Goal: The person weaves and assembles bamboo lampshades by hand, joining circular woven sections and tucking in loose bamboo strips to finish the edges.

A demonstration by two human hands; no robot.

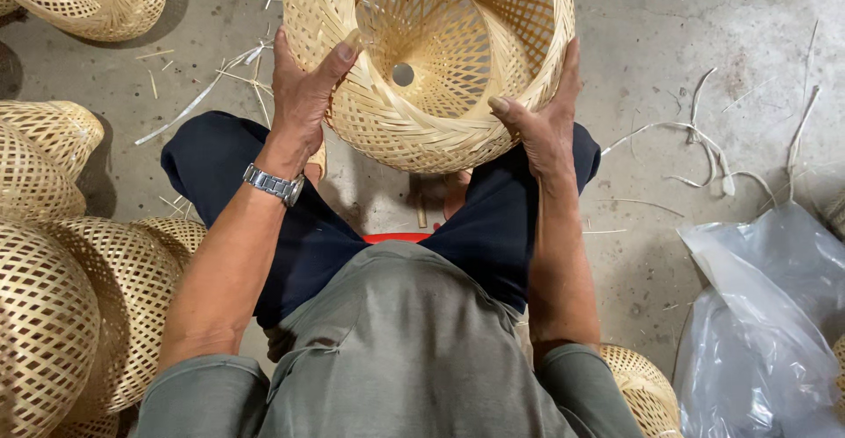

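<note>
Gripping round woven bamboo basket (431, 59), left hand (304, 95), right hand (541, 125), both clasping rim

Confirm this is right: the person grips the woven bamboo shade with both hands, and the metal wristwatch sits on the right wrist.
Wrong wrist. The head view shows the metal wristwatch on the left wrist, not the right. The rest holds: the left hand and the right hand both grip the woven bamboo shade.

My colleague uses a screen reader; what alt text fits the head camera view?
A seated person's left hand and right hand grip a woven bamboo lampshade by its rim, open side up. More woven shades are piled at left; a plastic bag lies right.
</note>
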